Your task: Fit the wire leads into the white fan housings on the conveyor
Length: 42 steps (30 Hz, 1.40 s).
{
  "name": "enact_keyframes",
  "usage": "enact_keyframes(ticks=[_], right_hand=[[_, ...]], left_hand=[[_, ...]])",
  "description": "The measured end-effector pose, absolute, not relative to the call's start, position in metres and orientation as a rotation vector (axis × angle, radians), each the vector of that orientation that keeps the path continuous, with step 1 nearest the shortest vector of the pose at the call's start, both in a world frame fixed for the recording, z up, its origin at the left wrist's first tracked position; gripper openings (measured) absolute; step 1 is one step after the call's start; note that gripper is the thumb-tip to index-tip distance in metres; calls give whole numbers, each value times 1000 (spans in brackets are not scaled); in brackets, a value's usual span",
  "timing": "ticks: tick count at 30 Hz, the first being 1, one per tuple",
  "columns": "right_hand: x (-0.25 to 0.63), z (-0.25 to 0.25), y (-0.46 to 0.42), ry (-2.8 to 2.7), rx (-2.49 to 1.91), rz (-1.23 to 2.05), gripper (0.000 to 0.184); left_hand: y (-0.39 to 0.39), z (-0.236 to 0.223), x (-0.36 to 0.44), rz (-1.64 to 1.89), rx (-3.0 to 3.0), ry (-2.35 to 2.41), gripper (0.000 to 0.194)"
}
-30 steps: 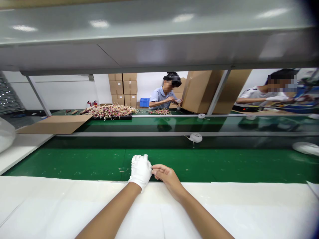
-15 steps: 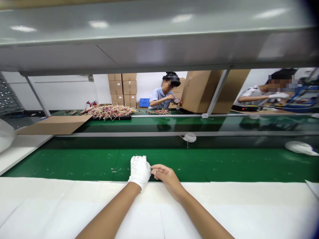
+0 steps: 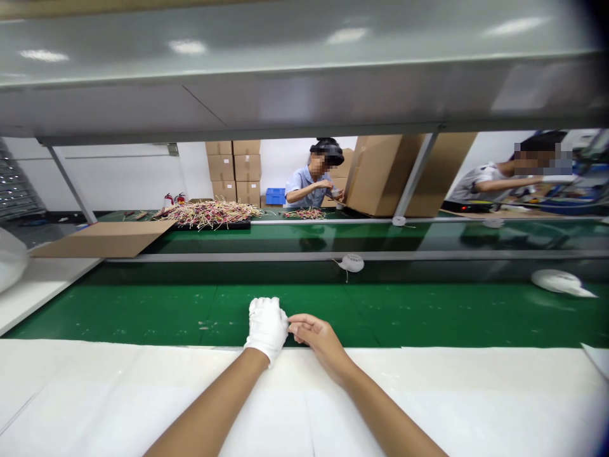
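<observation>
The grip of the bare right hand (image 3: 320,339) is pressed together, its fingertips (image 3: 294,324) set against the side of a white cotton glove (image 3: 267,333); whether the cloth is pinched cannot be told. The glove is worn on the left hand (image 3: 266,325), whose fingers are bunched closed. Both hands are held at the edge of a white-covered surface (image 3: 118,393), over a green conveyor belt (image 3: 143,311). A round white fitting (image 3: 353,263) lies beyond them. Farther off, a co-worker (image 3: 309,187) is seen behind a heap of straw-coloured sticks (image 3: 208,214), with stacked cardboard cartons (image 3: 233,168) behind.
</observation>
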State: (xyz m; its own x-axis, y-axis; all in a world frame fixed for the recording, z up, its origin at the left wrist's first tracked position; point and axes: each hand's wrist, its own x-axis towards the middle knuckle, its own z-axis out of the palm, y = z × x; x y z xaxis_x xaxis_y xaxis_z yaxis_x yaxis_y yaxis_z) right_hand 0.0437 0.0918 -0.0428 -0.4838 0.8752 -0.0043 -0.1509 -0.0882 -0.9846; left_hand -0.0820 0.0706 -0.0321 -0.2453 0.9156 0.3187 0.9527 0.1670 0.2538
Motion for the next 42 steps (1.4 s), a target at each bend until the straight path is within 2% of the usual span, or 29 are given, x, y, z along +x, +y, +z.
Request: enact_keyframes(ticks=[30,42], right_hand=[[43,-29,84,-1369,-824,1693,25],[37,-45,92,-1302,-766,1744,26]], left_hand=[[71,-33,-84,-584,-1921,-2315,25],[69,-33,-86,-671,-1895,-2306,37]])
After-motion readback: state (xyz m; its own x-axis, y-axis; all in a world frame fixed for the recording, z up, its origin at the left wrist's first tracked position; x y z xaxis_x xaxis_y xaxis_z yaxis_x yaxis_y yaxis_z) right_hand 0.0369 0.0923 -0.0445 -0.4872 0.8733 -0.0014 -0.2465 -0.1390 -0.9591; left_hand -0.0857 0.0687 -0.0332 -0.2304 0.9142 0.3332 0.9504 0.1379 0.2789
